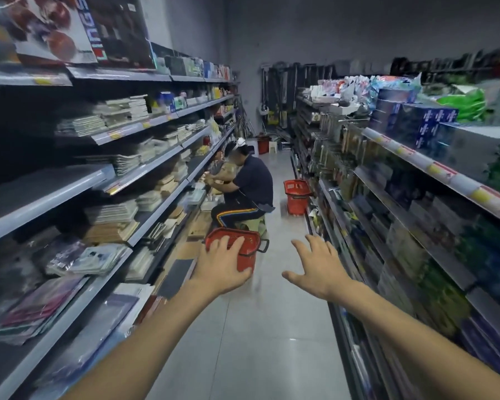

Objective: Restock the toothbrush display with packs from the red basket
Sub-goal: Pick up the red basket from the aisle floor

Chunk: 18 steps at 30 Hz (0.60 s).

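Red basket [248,256], just beyond left grip [220,269]

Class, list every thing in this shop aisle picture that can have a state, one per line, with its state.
Near red plastic basket: upright on the floor, handle down.
Left hand: open, fingers spread, overlapping that basket; contact unclear.
Right hand: open, fingers spread, holding nothing.
Far red plastic baskets: stacked by the right shelving.
Person in dark shirt: seated, hands at the left shelf.

"LINGS" lettering, side of top-shelf box [70,27]
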Each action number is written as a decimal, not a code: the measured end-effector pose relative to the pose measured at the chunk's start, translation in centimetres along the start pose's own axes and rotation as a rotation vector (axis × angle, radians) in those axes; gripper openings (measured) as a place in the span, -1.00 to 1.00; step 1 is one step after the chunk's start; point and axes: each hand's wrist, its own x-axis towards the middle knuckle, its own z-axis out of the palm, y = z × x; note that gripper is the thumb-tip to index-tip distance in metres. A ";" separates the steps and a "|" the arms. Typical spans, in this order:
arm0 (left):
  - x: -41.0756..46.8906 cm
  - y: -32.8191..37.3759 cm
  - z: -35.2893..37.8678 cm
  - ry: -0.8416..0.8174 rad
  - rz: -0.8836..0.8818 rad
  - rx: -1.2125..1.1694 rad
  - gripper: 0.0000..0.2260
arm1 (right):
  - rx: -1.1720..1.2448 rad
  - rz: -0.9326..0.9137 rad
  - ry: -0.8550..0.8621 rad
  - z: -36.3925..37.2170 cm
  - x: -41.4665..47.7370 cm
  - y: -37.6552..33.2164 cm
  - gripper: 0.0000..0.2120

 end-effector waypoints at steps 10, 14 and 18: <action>19.1 -1.2 1.3 0.018 -0.030 -0.035 -0.25 | -0.050 -0.005 -0.038 0.0 18.2 5.5 -0.16; 25.0 -1.6 3.2 0.024 -0.026 -0.027 -0.26 | -0.034 -0.010 -0.034 1.2 24.8 7.6 -0.16; 32.9 -1.9 5.4 0.017 -0.027 0.000 -0.23 | -0.013 -0.026 -0.031 2.7 32.4 10.5 -0.16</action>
